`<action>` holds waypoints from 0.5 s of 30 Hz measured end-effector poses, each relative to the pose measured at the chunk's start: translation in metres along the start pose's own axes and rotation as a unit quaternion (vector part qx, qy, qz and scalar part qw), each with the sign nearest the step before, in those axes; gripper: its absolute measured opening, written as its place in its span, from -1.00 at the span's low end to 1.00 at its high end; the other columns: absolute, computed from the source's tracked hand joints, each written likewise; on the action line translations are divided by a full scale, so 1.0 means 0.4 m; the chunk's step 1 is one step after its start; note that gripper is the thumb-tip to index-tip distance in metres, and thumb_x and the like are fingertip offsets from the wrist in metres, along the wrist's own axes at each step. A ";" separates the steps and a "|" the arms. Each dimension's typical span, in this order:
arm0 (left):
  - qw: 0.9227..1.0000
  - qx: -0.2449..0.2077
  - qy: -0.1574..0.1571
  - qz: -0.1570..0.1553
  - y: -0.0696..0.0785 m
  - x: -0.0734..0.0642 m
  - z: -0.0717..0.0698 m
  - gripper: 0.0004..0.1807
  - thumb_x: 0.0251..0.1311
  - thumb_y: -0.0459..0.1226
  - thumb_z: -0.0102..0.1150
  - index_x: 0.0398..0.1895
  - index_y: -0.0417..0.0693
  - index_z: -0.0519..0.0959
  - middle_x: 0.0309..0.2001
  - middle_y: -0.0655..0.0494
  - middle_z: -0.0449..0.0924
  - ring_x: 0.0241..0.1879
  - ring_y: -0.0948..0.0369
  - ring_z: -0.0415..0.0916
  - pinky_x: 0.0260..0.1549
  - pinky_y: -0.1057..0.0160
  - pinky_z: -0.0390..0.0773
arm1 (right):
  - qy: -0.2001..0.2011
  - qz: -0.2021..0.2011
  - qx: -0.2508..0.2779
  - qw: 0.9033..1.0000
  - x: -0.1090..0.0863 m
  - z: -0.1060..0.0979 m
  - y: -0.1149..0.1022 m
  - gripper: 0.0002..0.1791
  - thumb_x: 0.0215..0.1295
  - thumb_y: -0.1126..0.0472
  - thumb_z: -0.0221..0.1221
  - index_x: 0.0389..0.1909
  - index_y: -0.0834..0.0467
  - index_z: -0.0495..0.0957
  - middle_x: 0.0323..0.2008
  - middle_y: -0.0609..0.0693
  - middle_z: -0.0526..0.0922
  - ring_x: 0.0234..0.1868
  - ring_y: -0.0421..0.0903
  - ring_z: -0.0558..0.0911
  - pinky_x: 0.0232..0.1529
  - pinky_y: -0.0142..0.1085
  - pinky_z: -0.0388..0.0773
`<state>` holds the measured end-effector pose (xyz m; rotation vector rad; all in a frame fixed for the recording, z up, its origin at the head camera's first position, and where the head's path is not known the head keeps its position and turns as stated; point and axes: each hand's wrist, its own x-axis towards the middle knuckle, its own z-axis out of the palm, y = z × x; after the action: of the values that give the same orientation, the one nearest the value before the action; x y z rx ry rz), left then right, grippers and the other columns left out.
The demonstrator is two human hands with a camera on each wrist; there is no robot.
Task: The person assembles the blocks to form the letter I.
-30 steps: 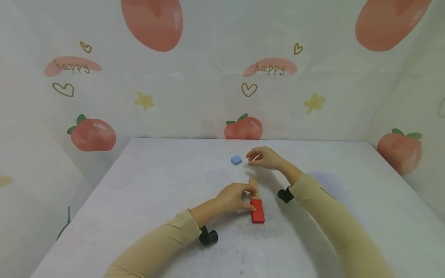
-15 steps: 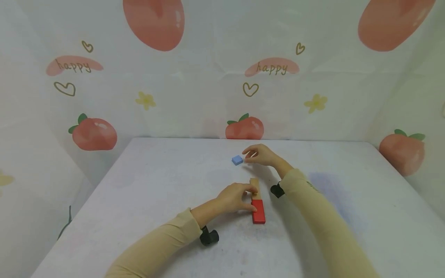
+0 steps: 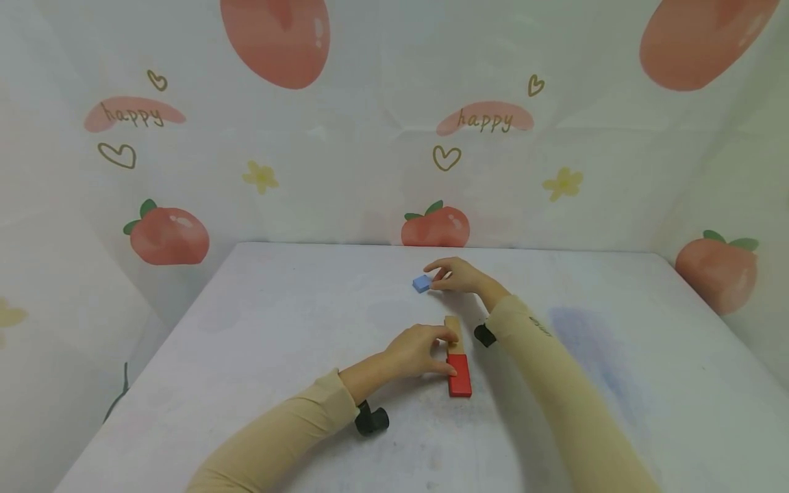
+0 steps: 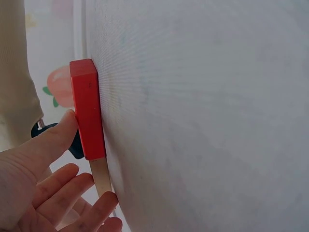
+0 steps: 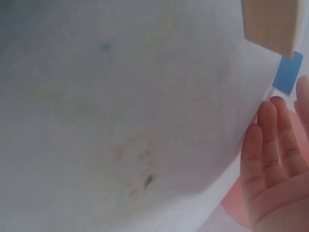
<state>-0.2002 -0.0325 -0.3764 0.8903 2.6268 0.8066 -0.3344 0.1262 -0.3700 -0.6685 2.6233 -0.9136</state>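
Observation:
A red rectangular block (image 3: 460,385) lies end to end with a natural wooden block (image 3: 453,324) in the middle of the table. My left hand (image 3: 409,350) touches the pair from the left: the thumb is at the red block and the fingers at the wooden one. In the left wrist view, those fingers are loosely bent beside the blocks' near side. Farther back lies a small light blue block (image 3: 421,283). My right hand (image 3: 464,276) is just right of it, with the thumb tip at its edge and the other fingers raised and apart.
The white table (image 3: 296,308) has faint stains and a bluish patch (image 3: 582,335) to the right. Behind its back edge hangs a pale cloth (image 3: 345,157) printed with fruit, hearts and flowers. Both wrists carry small black cameras (image 3: 372,419).
My right hand has moved left toward the blue block, closing the gap to it. The left hand and the red and wooden blocks have stayed in place.

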 end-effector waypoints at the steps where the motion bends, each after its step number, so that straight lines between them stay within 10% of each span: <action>1: 1.000 0.002 0.001 0.001 0.000 0.000 0.000 -0.49 -0.04 -0.11 0.39 0.03 -0.01 0.53 -0.01 0.15 0.61 -0.03 0.17 0.54 -0.01 0.31 0.52 | -0.001 -0.002 -0.006 1.000 0.003 0.002 0.001 -0.53 0.23 0.25 0.19 0.18 0.21 0.42 -0.10 0.25 0.61 -0.20 -0.02 0.61 -0.13 -0.32 0.58; 15: 1.000 0.004 0.002 0.005 0.003 -0.001 -0.001 -0.49 -0.05 -0.12 0.40 0.02 -0.02 0.53 0.00 0.13 0.61 -0.03 0.16 0.54 0.00 0.31 0.51 | -0.003 -0.025 -0.033 0.999 0.018 0.013 0.013 -0.56 0.24 0.27 0.17 0.17 0.20 0.44 -0.11 0.21 0.60 -0.09 0.05 0.55 0.05 -0.15 0.53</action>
<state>-0.1995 -0.0322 -0.3754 0.9061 2.6331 0.8030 -0.3403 0.1236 -0.3780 -0.7566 2.6517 -0.8410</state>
